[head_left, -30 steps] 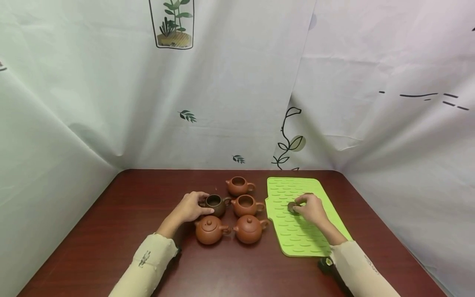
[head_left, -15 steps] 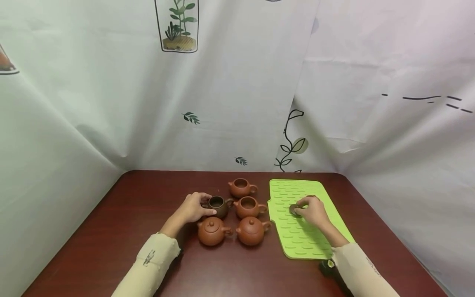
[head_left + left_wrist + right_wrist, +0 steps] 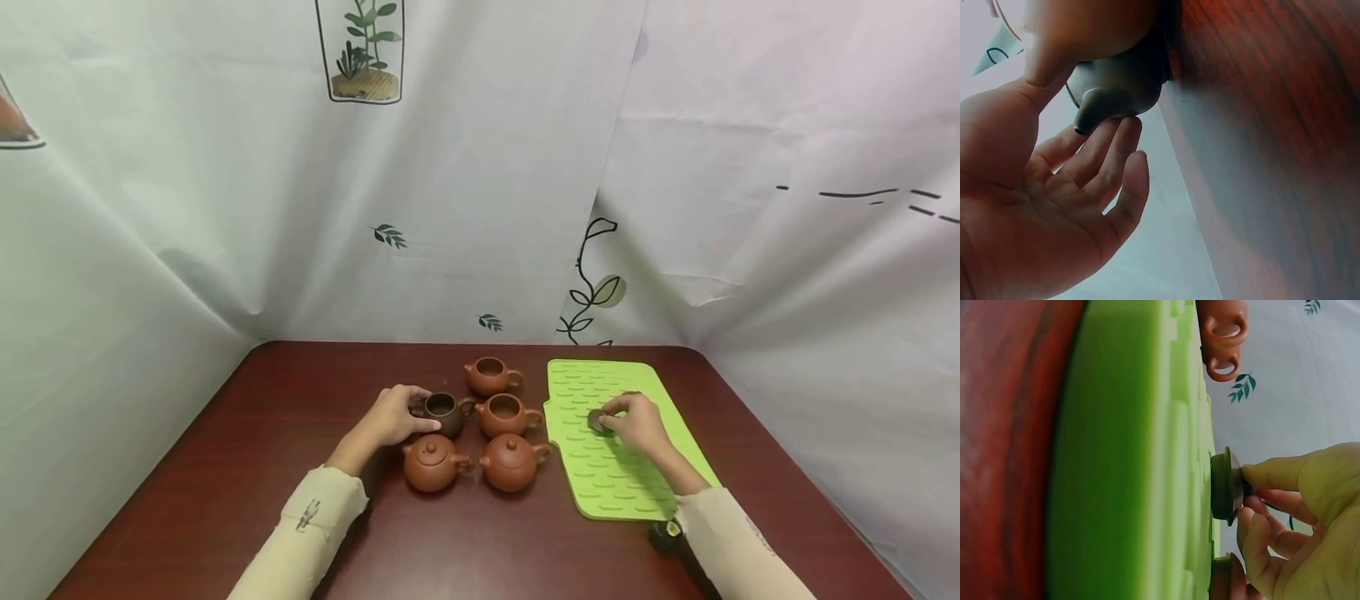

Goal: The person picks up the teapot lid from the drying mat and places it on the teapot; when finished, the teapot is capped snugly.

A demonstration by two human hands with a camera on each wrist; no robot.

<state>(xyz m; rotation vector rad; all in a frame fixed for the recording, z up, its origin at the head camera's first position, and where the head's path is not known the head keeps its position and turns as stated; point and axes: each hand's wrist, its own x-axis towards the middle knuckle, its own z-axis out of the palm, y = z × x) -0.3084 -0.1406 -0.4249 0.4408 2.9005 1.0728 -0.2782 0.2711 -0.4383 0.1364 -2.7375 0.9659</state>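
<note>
My left hand (image 3: 393,416) holds a dark brown lidless teapot (image 3: 452,422) on the table, thumb at the near side and fingers at the far side. In the left wrist view, the fingertips touch the body of the dark teapot (image 3: 1122,84) beneath its spout. Over the green mat (image 3: 600,487), my right hand (image 3: 640,423) pinches the knob of a dark teapot lid (image 3: 596,422). The right wrist view has this lid (image 3: 1227,487) upright, its underside right at the mat. A reddish-brown lid (image 3: 1221,578) sits beside it, partly hidden by the right hand.
Two lidless clay teapots, one (image 3: 491,377) at the back and one (image 3: 502,415) in the middle, stand right of the dark one. Two lidded clay teapots, left (image 3: 431,467) and right (image 3: 510,467), stand in front. A white patterned cloth (image 3: 480,208) hangs behind the table.
The head view has shifted slightly, so everything sits a little further right in it. Both hands keep their places at the dark teapot and the dark lid.
</note>
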